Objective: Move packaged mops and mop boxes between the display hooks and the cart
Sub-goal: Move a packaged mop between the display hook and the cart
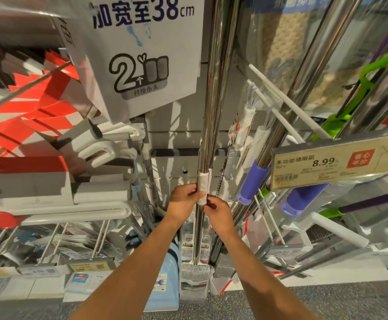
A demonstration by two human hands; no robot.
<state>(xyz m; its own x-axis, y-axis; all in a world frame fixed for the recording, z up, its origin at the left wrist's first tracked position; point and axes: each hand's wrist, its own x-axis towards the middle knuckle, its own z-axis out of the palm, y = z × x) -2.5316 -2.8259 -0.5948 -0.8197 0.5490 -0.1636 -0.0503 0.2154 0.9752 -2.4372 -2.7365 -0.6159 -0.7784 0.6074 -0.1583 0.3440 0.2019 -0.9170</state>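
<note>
Both hands met at the middle of the display, on a packaged mop (pixel 208 125) that hung upright in front of the back panel, its paired chrome poles running from the top of the view down to a flat mop head (pixel 195 272) in clear wrapping near the floor (pixel 327 303). The left hand (pixel 183 200) was curled round the left side of a white sleeve (pixel 204 188) that bound the poles together, thumb laid across its front. The right hand (pixel 217 212) pinched the poles just beneath that sleeve, fingers bent, touching the fingertips of the left. Above and to the left, a white mop box (pixel 142 56) printed with "38cm" and a large "2" hung tilted, its lower corner over a stack of white mop handles (pixel 105 146). Further left lay a fan of red and white cartons (pixel 38 112). To the right of the held mop, other steel poles with purple grips (pixel 254 181) leaned toward the lower left, and white display hooks (pixel 287 105) slanted out toward the camera. One hook carried a price tag (pixel 327 163) reading 8.99, and a green-handled tool (pixel 361 88) hung behind it. Low on the left, smaller price tags (pixel 91 265) fronted hooks of bagged goods, with a pale blue dustpan (pixel 163 285) standing on the floor beside the mop head.
</note>
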